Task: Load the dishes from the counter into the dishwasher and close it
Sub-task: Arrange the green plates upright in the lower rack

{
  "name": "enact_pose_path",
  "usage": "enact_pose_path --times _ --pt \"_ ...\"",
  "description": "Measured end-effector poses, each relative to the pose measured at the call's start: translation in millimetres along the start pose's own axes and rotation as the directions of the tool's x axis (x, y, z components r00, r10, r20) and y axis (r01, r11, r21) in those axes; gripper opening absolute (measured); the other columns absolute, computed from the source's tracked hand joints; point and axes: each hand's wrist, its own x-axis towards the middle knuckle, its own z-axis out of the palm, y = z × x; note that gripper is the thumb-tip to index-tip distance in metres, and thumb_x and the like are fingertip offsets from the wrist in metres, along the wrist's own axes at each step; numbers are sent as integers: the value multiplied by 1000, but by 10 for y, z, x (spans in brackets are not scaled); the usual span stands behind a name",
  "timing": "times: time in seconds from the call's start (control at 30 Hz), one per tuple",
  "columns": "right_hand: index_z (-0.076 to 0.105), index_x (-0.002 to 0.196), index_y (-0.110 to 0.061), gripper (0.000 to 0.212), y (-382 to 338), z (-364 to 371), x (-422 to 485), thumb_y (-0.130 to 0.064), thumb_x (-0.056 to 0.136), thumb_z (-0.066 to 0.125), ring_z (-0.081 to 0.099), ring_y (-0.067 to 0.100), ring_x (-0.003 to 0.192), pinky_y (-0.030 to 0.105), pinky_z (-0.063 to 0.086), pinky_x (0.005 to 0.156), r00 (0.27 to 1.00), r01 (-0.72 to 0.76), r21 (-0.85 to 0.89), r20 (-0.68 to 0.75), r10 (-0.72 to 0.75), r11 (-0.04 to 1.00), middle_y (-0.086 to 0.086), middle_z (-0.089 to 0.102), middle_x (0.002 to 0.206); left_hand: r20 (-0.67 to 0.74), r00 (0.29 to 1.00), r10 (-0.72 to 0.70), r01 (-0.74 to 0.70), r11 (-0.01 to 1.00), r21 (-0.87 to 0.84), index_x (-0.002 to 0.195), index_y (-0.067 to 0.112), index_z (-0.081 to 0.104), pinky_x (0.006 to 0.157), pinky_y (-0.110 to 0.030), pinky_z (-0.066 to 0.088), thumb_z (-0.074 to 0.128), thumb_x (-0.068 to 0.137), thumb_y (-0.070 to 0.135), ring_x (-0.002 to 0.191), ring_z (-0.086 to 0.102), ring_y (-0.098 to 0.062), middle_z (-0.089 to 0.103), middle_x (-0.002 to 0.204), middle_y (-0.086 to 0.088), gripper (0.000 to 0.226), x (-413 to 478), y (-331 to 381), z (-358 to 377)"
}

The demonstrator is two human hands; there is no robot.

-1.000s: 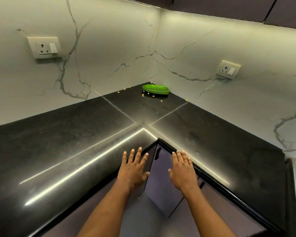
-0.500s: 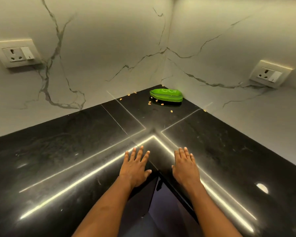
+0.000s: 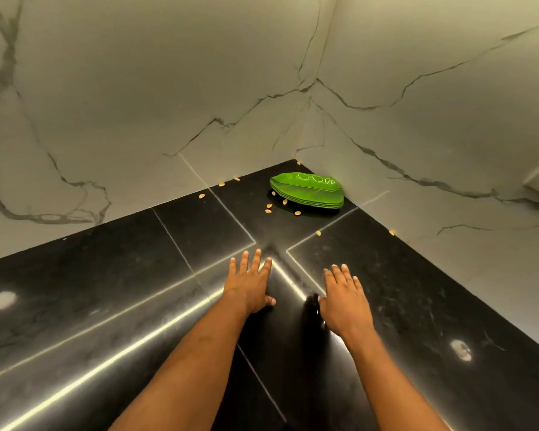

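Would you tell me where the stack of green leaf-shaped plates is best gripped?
Probably its near long rim, approached from the open black counter side. The stack of green leaf-shaped plates lies flat with its far side tucked close to the marble wall, so only the near edge is free; slide fingers under the bottom rim, thumb on top.

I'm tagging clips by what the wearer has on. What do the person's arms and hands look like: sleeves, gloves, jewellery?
The left hand and right hand are ungloved, with no watch, bracelet or ring that I can make out. Past the wrists, no sleeve or cuff shows up to the frame's edge. The nails look short and unpainted.
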Motion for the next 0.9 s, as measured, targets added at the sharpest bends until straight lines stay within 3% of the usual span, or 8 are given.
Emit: enact_pose_path --times 0.23,0.37,0.5,0.63,0.7,0.77,0.83,0.9 --pt "18 154 -13 63 75 -50 1052 -25 99 46 3 22 150 40 8 122 998 59 -70 33 -57 996 5 15 162 388 918 -87 117 992 -55 154 28 -20 112 -72 6 86 68 50 146 -23 -38 -34 158 1 138 806 -1 -286" --pt "25 151 -9 61 178 -137 1856 -19 97 49 12 25 149 43 12 120 995 101 -124 11 -101 987 9 24 159 449 884 -133 184 980 -72 150 29 -29 107 -77 10 91 62 40 143 -29 -42 -42 153 4 149 948 95 -335" --pt "43 135 -6 48 244 -158 2546 -12 89 55 30 30 142 49 26 115 991 119 -196 -30 -127 973 14 46 143 476 866 -152 220 971 -90 149 30 -31 105 -79 9 94 59 32 141 -32 -43 -47 149 5 154 994 108 -360" --pt "42 137 -4 52 245 -59 2988 -12 89 58 30 33 142 50 26 114 989 143 -219 4 -145 965 16 44 144 495 854 -161 232 969 -86 148 31 -32 104 -81 8 95 57 28 140 -33 -44 -48 148 5 156 1014 120 -365" --pt "51 127 -2 38 237 -14 3062 -9 89 55 42 36 132 49 34 108 986 158 -231 -16 -166 960 19 52 135 501 849 -167 234 970 -73 147 30 -33 103 -81 8 95 57 28 139 -33 -45 -49 148 5 157 1025 128 -354" --pt "58 108 -1 22 228 -11 3050 -2 86 53 58 39 109 45 45 91 982 164 -211 -59 -180 964 21 63 112 508 844 -171 239 968 -71 147 30 -34 103 -81 8 95 57 27 139 -34 -46 -50 147 5 157 1029 141 -360" --pt "58 97 -1 14 213 -35 2989 2 85 51 64 40 90 42 47 75 978 170 -193 -90 -190 966 21 67 96 515 840 -170 233 971 -59 147 30 -34 103 -81 9 95 57 28 138 -34 -46 -51 146 4 157 1031 144 -373" --pt "59 95 -1 13 211 -82 2928 1 86 50 65 41 84 41 47 70 972 177 -208 -116 -204 962 21 67 92 518 838 -170 229 972 -52 146 30 -34 103 -81 9 95 58 29 138 -34 -46 -51 147 4 156 1027 155 -403"
